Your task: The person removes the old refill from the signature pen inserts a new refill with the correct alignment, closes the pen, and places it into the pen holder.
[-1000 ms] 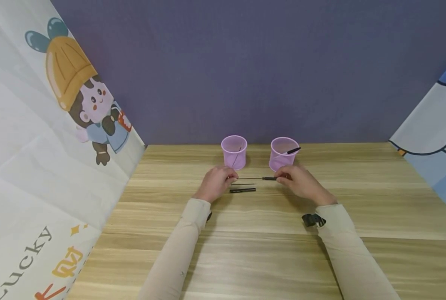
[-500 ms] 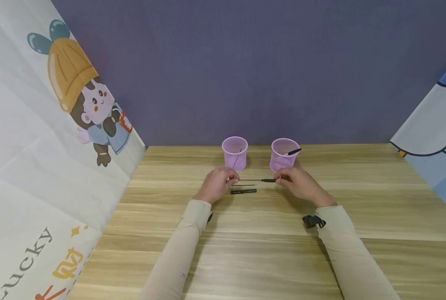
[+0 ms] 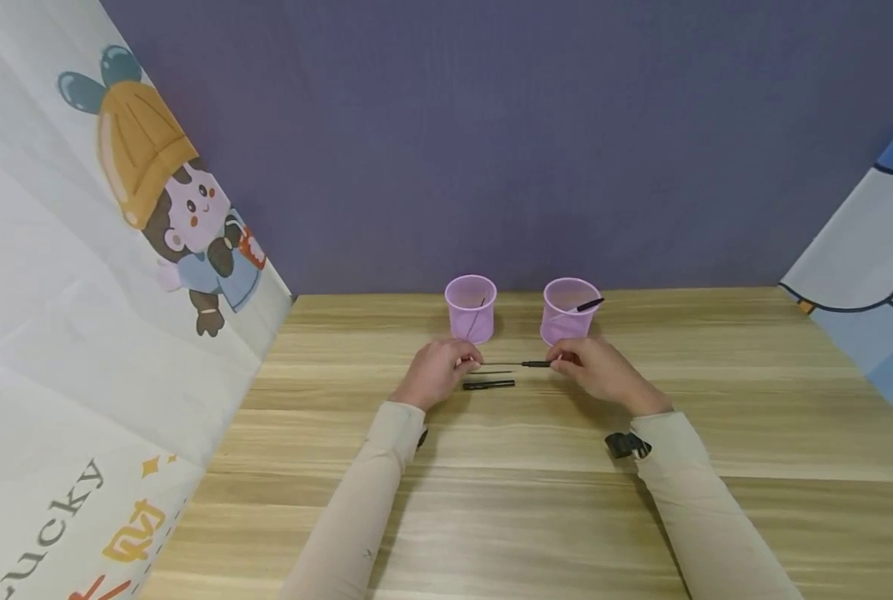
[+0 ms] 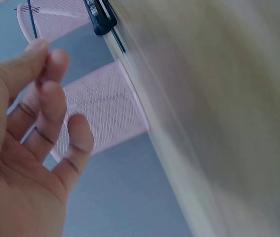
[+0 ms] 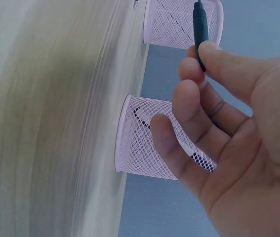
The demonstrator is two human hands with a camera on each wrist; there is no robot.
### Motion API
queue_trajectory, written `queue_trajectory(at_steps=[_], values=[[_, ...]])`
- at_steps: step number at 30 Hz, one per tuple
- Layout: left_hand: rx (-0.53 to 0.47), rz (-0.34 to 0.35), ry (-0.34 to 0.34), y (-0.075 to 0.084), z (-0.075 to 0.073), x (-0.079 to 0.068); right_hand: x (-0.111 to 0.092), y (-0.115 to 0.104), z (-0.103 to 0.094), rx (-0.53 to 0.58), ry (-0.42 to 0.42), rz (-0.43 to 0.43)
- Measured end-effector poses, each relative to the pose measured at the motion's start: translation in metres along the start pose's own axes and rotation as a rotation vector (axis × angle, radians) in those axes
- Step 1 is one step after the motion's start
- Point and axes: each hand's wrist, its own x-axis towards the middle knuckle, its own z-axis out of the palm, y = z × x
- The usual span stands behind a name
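Note:
My left hand point(image 3: 433, 371) pinches a thin dark pen refill point(image 3: 501, 363) between thumb and fingertips. In the left wrist view that refill point(image 4: 31, 19) runs upward from the pinch. Facing it, my right hand point(image 3: 602, 375) pinches a short black pen barrel part point(image 3: 535, 364), whose narrower stepped end shows in the right wrist view. The refill's far end meets this barrel part in line. Both hands' remaining fingers curl loosely. Just nearer on the table lie another thin refill point(image 3: 490, 372) and a black pen barrel with a clip point(image 3: 489, 385).
Two pink mesh cups stand behind the hands. The left cup point(image 3: 460, 321) holds a thin dark rod, and the right cup point(image 3: 555, 327) a pen with a black end point(image 3: 591, 305). A dark wall rises at the back of the wooden table point(image 3: 529, 517).
My hands have come slightly closer together, and a shorter length of refill shows between them. The head view has shifted a little; the things on the table stay put.

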Motion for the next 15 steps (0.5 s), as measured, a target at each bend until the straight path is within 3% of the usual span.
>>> queue_trajectory(at_steps=[9,15], values=[[-0.016,-0.01,-0.005,0.0021,0.0013,-0.002,-0.0013,-0.0017,0.0008,0.003,0.0,-0.031],[0.003,0.022,0.015,0.0046,0.0017,-0.0012,-0.0013,-0.0018,0.0021,-0.007,0.02,-0.041]])
